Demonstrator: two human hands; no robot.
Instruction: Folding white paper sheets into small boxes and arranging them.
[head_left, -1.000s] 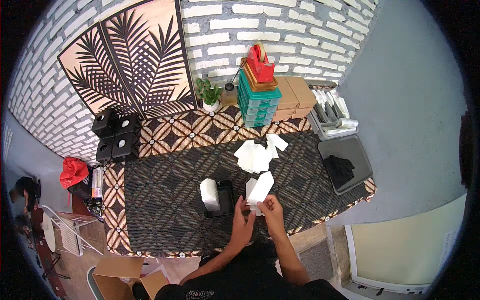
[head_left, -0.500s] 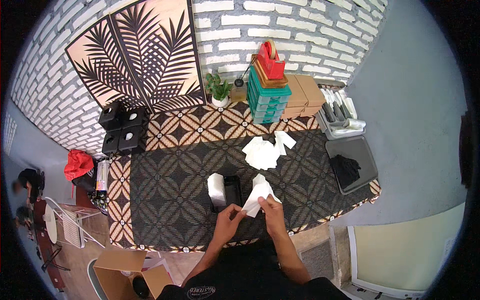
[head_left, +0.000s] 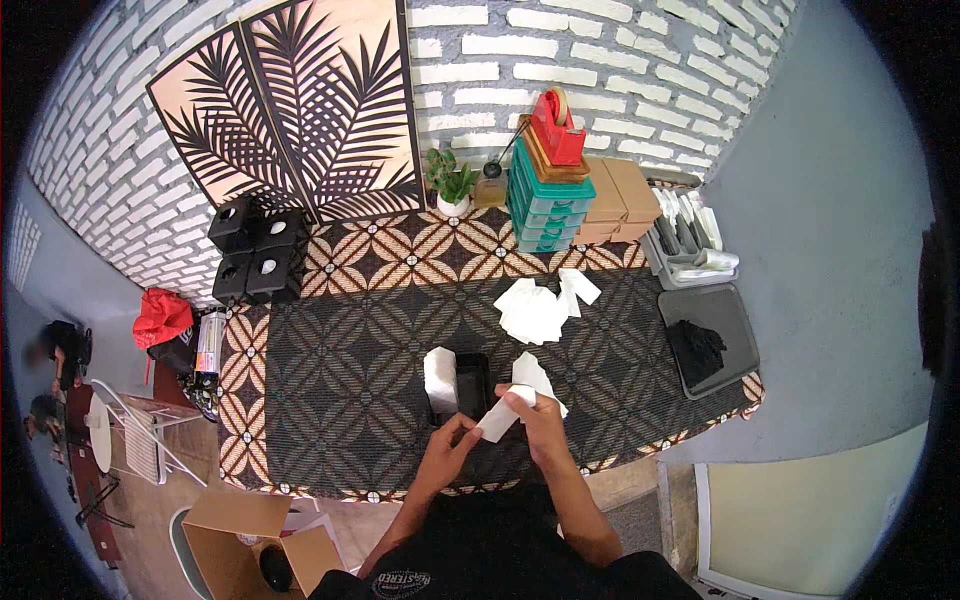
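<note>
White packet (head_left: pixel 497 420) between both hands

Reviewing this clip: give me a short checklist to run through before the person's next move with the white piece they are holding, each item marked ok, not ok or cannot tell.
1. Both hands on the white folded piece: ok. The left hand pinches its lower end and the right hand its upper end.
2. Piece lifted off the patterned table: cannot tell; it is seen from straight above.
3. Black open box within reach: ok, it sits just beyond the hands, with a white item at its left side.
4. More white pieces at hand: ok, a pile of white pieces lies farther back on the table.
5. Fold neat and finished: cannot tell, too small.
</note>
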